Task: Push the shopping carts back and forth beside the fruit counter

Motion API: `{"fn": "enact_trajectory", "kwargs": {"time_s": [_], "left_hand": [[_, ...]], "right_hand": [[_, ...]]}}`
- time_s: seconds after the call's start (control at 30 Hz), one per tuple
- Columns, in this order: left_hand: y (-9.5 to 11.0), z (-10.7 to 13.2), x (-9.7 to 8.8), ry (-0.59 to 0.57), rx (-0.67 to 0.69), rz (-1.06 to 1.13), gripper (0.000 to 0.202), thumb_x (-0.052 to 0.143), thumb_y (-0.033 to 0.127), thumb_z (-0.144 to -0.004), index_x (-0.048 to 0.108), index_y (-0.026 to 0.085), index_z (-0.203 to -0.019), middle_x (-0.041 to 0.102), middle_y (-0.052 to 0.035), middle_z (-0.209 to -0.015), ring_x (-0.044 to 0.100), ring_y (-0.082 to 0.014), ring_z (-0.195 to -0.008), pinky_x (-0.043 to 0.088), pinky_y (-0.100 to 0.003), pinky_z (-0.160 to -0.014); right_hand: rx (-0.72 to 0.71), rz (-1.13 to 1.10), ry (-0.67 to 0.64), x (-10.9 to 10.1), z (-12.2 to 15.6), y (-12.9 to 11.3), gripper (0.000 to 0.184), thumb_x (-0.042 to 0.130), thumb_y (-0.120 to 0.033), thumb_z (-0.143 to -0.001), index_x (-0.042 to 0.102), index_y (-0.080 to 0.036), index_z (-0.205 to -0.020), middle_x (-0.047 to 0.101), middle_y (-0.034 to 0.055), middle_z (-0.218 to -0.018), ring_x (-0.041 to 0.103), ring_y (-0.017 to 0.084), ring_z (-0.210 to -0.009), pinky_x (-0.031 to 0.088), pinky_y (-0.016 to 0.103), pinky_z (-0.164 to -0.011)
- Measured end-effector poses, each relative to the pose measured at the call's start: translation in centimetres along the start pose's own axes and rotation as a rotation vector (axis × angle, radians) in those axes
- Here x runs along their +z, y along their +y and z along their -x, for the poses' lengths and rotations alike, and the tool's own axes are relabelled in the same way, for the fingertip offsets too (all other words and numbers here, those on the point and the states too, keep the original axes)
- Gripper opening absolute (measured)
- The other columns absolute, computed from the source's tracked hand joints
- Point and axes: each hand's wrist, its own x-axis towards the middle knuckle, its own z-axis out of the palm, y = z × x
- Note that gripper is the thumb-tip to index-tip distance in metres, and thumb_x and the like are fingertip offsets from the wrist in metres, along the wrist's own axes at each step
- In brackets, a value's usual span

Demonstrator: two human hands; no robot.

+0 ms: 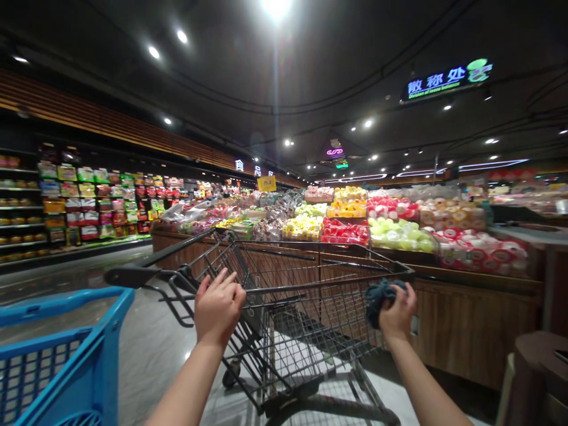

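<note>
A dark wire shopping cart stands tipped toward the left in front of me. My left hand is closed over the cart's rear rim near the handle bar. My right hand is closed on a dark blue cloth, pressed against the cart's right rim. The cart's basket looks bare inside.
A blue plastic cart sits at the lower left. A wooden display counter heaped with packaged sweets runs across behind the cart. Shelves of goods line the left wall. A brown stool-like object is at the lower right.
</note>
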Motion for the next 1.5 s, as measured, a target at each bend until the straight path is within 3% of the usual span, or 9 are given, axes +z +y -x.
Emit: {"fn": "enact_trajectory", "kwargs": {"time_s": [0.17,0.37,0.47,0.57,0.77,0.93,1.2,1.3,1.5], "left_hand": [[-0.2,0.1,0.5,-0.003,-0.043,0.081,0.024,0.043,0.034,-0.091,0.064,0.030,-0.079,0.074,0.0013,-0.110,0.057,-0.0218,-0.124,0.025,-0.053,-0.114],[0.8,-0.1,-0.2,-0.020,-0.009,-0.033,0.034,0.040,0.033,-0.092,0.064,0.028,-0.069,0.076,0.0009,-0.105,0.058,-0.0237,-0.123,0.026,-0.054,-0.113],[0.8,-0.2,-0.8,-0.033,0.027,-0.085,0.038,0.038,0.034,-0.093,0.064,0.027,-0.066,0.076,-0.0007,-0.106,0.058,-0.0253,-0.123,0.028,-0.053,-0.111],[0.1,0.0,-1.6,-0.036,0.051,-0.110,0.039,0.037,0.033,-0.093,0.065,0.027,-0.066,0.076,-0.0006,-0.106,0.058,-0.0262,-0.123,0.029,-0.053,-0.110],[-1.3,0.1,-3.2,-0.015,0.068,-0.140,0.039,0.037,0.032,-0.092,0.069,0.026,-0.071,0.076,-0.0013,-0.104,0.062,-0.0266,-0.118,0.028,-0.052,-0.110],[-1.8,0.1,-3.7,-0.012,0.075,-0.144,0.040,0.037,0.032,-0.093,0.071,0.026,-0.074,0.076,-0.0017,-0.106,0.062,-0.0250,-0.117,0.027,-0.050,-0.111],[-1.5,0.1,-3.3,-0.008,0.032,-0.131,0.041,0.036,0.032,-0.093,0.072,0.025,-0.073,0.076,-0.0013,-0.102,0.063,-0.0245,-0.117,0.026,-0.050,-0.112],[-1.7,0.0,-3.7,-0.039,0.021,-0.151,0.043,0.036,0.031,-0.092,0.071,0.025,-0.069,0.076,-0.0024,-0.103,0.062,-0.0249,-0.118,0.028,-0.049,-0.111],[-2.2,0.2,-4.9,-0.098,-0.002,-0.139,0.038,0.039,0.030,-0.090,0.067,0.025,-0.065,0.075,-0.0019,-0.107,0.059,-0.0241,-0.123,0.025,-0.048,-0.114]], "right_hand": [[0.087,0.011,0.182,1.3,-2.0,1.1,0.028,0.048,-0.019,-0.081,0.058,-0.019,-0.107,0.047,0.0175,-0.129,0.047,0.035,-0.125,0.037,0.056,-0.103],[-0.252,-0.184,-0.237,1.1,4.6,-12.6,0.025,0.042,-0.020,-0.090,0.053,-0.019,-0.113,0.039,0.0163,-0.146,0.026,0.034,-0.143,0.038,0.058,-0.106],[-0.558,-0.157,-0.430,0.9,7.7,-15.8,0.034,0.041,-0.008,-0.085,0.055,-0.022,-0.114,0.045,0.0110,-0.144,0.032,0.029,-0.141,0.039,0.051,-0.107],[-0.640,-0.150,-0.413,0.2,7.5,-14.4,0.034,0.046,-0.011,-0.083,0.055,-0.024,-0.113,0.048,0.0078,-0.142,0.035,0.029,-0.139,0.036,0.052,-0.109],[-0.195,-0.123,-0.179,-2.3,-1.3,-8.3,0.031,0.043,-0.023,-0.089,0.051,-0.018,-0.118,0.041,0.0157,-0.145,0.039,0.031,-0.136,0.033,0.056,-0.109],[-0.321,0.089,-0.367,-2.3,-6.6,-6.6,0.024,0.047,-0.031,-0.089,0.058,-0.020,-0.107,0.065,0.0096,-0.111,0.058,0.029,-0.109,0.032,0.056,-0.106],[-0.541,-0.098,-0.688,-1.2,-2.1,-21.6,0.045,0.062,-0.053,-0.081,0.061,-0.024,-0.116,0.061,0.0093,-0.118,0.052,0.029,-0.110,0.034,0.045,-0.099],[-0.475,-0.012,-0.740,-0.3,-1.2,-26.2,0.037,0.047,-0.055,-0.093,0.066,-0.023,-0.096,0.065,0.0072,-0.100,0.055,0.024,-0.096,0.035,0.037,-0.088],[-0.496,0.125,-0.780,-0.5,-3.0,-24.2,0.039,0.039,-0.043,-0.099,0.064,-0.021,-0.079,0.063,0.0048,-0.082,0.055,0.018,-0.081,0.032,0.031,-0.076]]}}
